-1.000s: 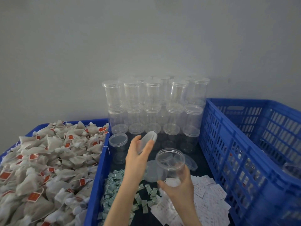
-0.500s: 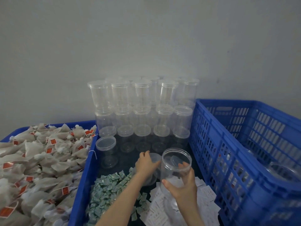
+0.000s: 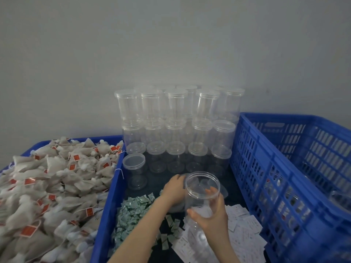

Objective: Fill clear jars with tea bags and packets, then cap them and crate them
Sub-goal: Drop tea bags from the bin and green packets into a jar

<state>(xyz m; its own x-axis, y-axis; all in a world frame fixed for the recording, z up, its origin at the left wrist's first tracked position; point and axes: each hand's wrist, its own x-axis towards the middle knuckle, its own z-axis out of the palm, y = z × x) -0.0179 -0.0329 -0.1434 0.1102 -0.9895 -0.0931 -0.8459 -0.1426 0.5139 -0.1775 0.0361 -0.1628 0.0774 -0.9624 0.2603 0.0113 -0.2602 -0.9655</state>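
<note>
My right hand (image 3: 212,215) grips an open clear jar (image 3: 201,181) by its side and holds it upright over the white packets (image 3: 245,224). The jar looks empty. Just left of the jar, my left hand (image 3: 174,188) lies low on the dark tray floor, fingers curled over a clear lid (image 3: 183,176); most of that lid is hidden by the hand. Small green packets (image 3: 133,211) are heaped under my left forearm. Tea bags (image 3: 57,186) with red tags fill the blue bin on the left.
Capped clear jars (image 3: 176,120) are stacked three high against the wall, and one more (image 3: 133,168) stands alone in front of them. A tall blue slotted crate (image 3: 266,168) borders the right side, with a clear jar (image 3: 340,198) lying inside it.
My left hand has carried the lid from above the jar down to the tray floor beside it. The jar has stayed in my right hand. The view has shifted.
</note>
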